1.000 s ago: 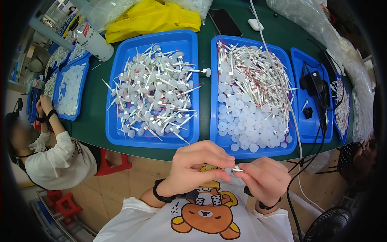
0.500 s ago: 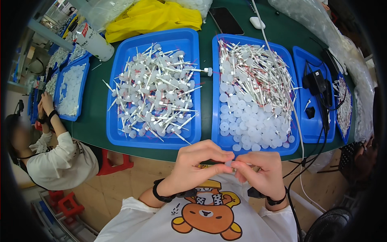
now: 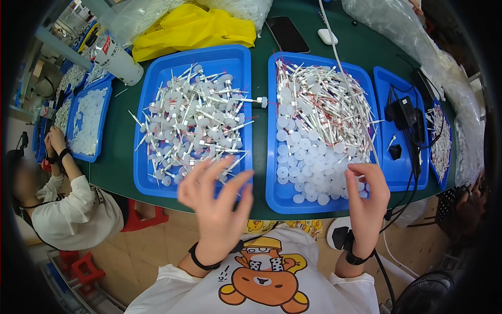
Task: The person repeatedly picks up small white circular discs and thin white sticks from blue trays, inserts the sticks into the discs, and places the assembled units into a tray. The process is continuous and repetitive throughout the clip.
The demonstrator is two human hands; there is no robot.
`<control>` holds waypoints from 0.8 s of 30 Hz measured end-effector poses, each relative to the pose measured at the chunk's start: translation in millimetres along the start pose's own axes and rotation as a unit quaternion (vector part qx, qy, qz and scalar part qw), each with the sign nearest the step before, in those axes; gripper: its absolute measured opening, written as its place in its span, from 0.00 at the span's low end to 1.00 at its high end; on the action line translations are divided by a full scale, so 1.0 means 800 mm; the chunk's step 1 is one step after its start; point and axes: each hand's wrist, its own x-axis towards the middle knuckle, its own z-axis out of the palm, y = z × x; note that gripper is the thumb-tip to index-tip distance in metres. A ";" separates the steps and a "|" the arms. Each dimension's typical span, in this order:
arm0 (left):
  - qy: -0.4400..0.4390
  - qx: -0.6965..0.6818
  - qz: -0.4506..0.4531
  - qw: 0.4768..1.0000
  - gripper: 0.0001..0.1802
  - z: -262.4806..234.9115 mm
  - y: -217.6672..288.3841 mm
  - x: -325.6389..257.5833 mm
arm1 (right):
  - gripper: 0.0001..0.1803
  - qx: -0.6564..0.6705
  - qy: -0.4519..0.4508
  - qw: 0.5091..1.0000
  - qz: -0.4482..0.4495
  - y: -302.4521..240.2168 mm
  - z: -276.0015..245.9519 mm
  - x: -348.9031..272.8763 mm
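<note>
My left hand point(image 3: 217, 206) hovers over the near edge of the left blue tray point(image 3: 140, 172), fingers spread and slightly blurred, with nothing visible in it. That tray holds a heap of thin white sticks with translucent round discs on them and fine red wires point(image 3: 193, 120). My right hand point(image 3: 368, 201) reaches over the near right corner of the right blue tray point(image 3: 277, 203). Its thumb and forefinger are apart beside loose translucent discs point(image 3: 314, 167). Behind these discs lies a pile of white sticks with red wires point(image 3: 329, 104).
Another stick with a disc point(image 3: 259, 100) bridges the gap between trays. A white cable point(image 3: 340, 63) crosses the right tray. Farther right, a blue tray point(image 3: 384, 78) holds black adapters point(image 3: 402, 112). A phone point(image 3: 287, 34), yellow bag point(image 3: 193, 29) and cup point(image 3: 117, 60) stand behind. A co-worker point(image 3: 68, 209) sits left.
My hands were together in front of the trays, fingertips meeting at a small translucent piece. They have separated: the left moved to the left tray and opened, the right to the discs.
</note>
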 end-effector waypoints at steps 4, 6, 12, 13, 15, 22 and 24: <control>-0.117 -0.078 0.075 0.987 0.18 0.036 0.024 0.007 | 0.10 -0.072 -0.057 0.995 -0.039 0.012 0.002 0.011; -0.121 -0.070 0.080 0.987 0.18 0.055 0.031 0.011 | 0.11 -0.122 -0.049 0.991 -0.040 0.014 -0.001 0.021; -0.138 -0.061 0.099 0.984 0.16 0.063 0.024 0.019 | 0.12 -0.124 -0.083 0.983 -0.105 0.006 0.013 0.049; -0.142 -0.061 0.099 0.983 0.16 0.063 0.024 0.020 | 0.13 -0.111 -0.099 0.981 -0.127 0.006 0.019 0.052; -0.148 -0.059 0.099 0.982 0.16 0.063 0.025 0.018 | 0.16 -0.149 -0.140 0.971 -0.123 0.009 0.024 0.053; -0.158 -0.063 0.090 0.981 0.17 0.066 0.023 0.012 | 0.15 -0.200 -0.115 0.965 -0.128 0.018 0.032 0.050; -0.162 -0.075 0.089 0.980 0.16 0.065 0.022 0.012 | 0.14 -0.162 -0.083 0.976 -0.118 0.018 0.030 0.052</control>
